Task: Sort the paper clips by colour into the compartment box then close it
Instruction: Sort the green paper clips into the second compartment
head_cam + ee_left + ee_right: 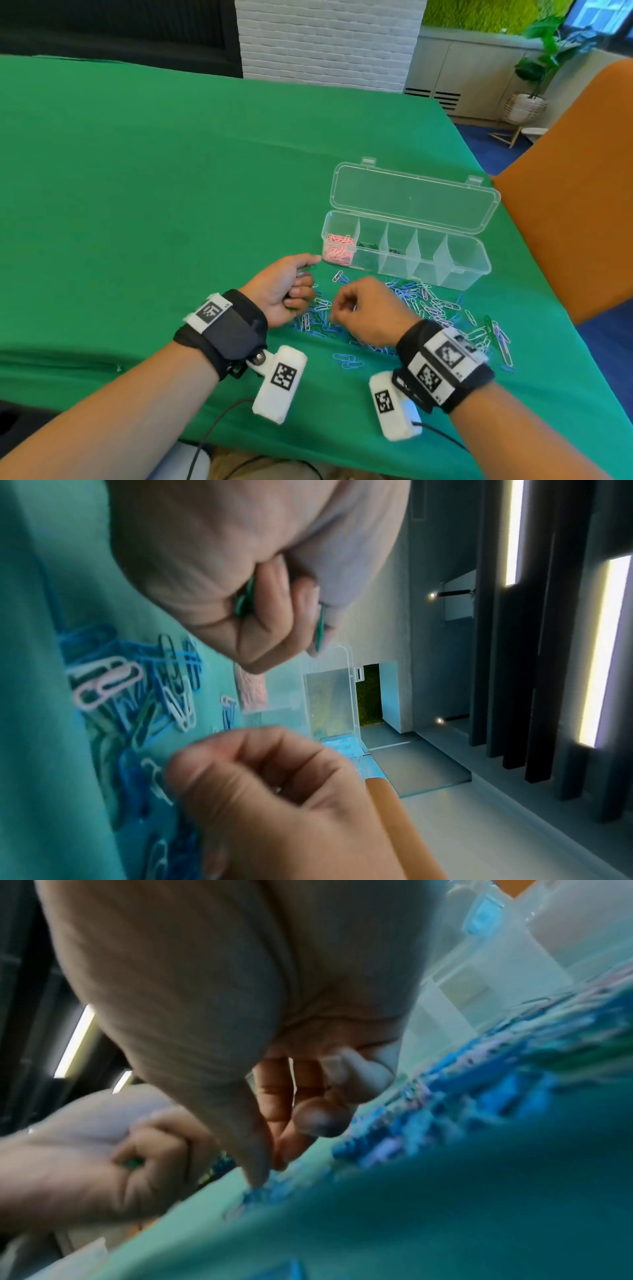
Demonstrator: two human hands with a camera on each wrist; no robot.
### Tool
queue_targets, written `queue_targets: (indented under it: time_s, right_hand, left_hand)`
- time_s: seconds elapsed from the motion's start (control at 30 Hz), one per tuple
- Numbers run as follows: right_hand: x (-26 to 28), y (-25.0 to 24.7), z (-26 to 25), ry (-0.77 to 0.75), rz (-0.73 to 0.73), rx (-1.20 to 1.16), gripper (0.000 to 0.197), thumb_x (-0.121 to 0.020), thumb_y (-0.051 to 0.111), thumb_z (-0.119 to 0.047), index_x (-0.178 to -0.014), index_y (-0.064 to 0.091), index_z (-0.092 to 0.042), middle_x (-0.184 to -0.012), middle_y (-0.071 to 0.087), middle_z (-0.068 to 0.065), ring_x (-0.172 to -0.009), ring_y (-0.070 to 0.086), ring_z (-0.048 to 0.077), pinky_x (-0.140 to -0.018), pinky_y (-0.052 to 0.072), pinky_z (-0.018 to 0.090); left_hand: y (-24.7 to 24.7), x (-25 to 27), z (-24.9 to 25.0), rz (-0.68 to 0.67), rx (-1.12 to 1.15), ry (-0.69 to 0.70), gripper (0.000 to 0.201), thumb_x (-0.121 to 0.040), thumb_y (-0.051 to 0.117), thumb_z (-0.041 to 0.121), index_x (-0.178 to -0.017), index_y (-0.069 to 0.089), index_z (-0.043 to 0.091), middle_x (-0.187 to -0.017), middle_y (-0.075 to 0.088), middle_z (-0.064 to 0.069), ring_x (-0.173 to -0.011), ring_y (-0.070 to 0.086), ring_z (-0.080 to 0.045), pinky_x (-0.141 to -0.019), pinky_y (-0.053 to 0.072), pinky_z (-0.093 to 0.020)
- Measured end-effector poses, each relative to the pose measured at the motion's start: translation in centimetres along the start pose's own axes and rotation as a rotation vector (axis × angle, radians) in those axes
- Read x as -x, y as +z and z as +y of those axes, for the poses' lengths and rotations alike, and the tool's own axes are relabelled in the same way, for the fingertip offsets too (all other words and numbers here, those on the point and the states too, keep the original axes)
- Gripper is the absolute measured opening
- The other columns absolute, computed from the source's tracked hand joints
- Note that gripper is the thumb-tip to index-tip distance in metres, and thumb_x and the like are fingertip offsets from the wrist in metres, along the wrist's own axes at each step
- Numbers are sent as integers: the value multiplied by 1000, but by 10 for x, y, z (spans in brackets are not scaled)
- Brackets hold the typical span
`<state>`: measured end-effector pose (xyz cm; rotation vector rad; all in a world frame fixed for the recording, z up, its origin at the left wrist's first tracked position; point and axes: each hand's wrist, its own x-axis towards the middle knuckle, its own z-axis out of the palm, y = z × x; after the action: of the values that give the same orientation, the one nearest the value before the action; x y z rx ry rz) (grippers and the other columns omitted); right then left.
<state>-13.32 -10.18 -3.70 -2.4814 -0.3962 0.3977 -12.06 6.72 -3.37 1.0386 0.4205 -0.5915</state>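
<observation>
A clear compartment box stands on the green cloth with its lid open. Pink clips fill its leftmost compartment and green clips lie in the one beside it. A loose pile of blue, white, green and lilac clips lies in front of the box. My left hand hovers left of the pile and grips green clips in its curled fingers. My right hand is curled over the pile, thumb and forefinger tips down on the cloth. Blur hides any clip between them.
An orange chair back stands just right of the box. The table's near edge runs below my wrists, where two cables hang. A few blue clips lie apart near that edge. Bare green cloth stretches left and far.
</observation>
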Motion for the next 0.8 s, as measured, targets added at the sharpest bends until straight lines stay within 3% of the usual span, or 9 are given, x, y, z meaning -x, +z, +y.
queue_targets:
  time_s: [0.13, 0.27, 0.37, 0.47, 0.63, 0.73, 0.8]
  right_hand:
    - [-5, 3, 7, 41, -62, 106, 14, -82, 78, -27, -78, 70, -16, -67, 63, -9, -63, 57, 10, -74, 55, 32]
    - [-6, -13, 11, 61, -8, 143, 6, -86, 71, -20, -81, 70, -16, -71, 64, -9, -72, 61, 13, -80, 57, 38]
    - [-3, -12, 3, 12, -21, 129, 10, -83, 74, -27, -80, 71, -19, -66, 60, -12, -65, 56, 9, -75, 56, 34]
    - [1, 1, -8, -4, -99, 213, 15, -79, 78, -33, -79, 71, -20, -64, 58, -12, -64, 55, 9, -71, 51, 27]
    - [0, -3, -11, 32, -161, 296, 8, -81, 63, -13, -78, 70, -15, -77, 70, -2, -76, 66, 18, -75, 57, 32]
    - [-1, -17, -8, 50, -158, 280, 13, -83, 61, -9, -78, 72, -12, -79, 72, 1, -76, 68, 18, -74, 58, 33]
    - [-2, -24, -6, 74, -164, 209, 8, -85, 68, -11, -79, 74, -10, -76, 72, -4, -70, 65, 10, -69, 56, 27]
  left_hand:
    - [-5, 4, 3, 9, -12, 36, 25, -97, 55, 19, -78, 39, 17, -50, 30, 7, -33, 26, -3, -28, 15, -13]
    - [-8, 9, 3, -10, -64, 23, 20, -96, 56, 15, -81, 43, 14, -57, 49, 3, -36, 35, -2, -27, 21, -11]
    - [-8, 7, 4, -3, -139, 36, 16, -95, 57, 14, -84, 45, 12, -64, 54, 0, -39, 37, -4, -27, 24, -12]
    - [-9, 7, 8, -9, -209, 76, 20, -94, 56, 16, -80, 41, 17, -59, 45, 4, -39, 31, -4, -29, 18, -13]
    - [-14, 13, 14, 52, -512, 165, 39, -96, 57, 25, -65, 33, 24, -51, 24, 8, -38, 17, -7, -33, 11, -17]
    - [-23, 13, 15, 85, -707, 187, 41, -96, 61, 27, -65, 34, 25, -51, 24, 8, -41, 17, -10, -37, 13, -16]
    - [-27, 11, 14, 89, -778, 175, 41, -95, 63, 29, -65, 35, 24, -51, 28, 7, -41, 20, -10, -38, 15, -17]
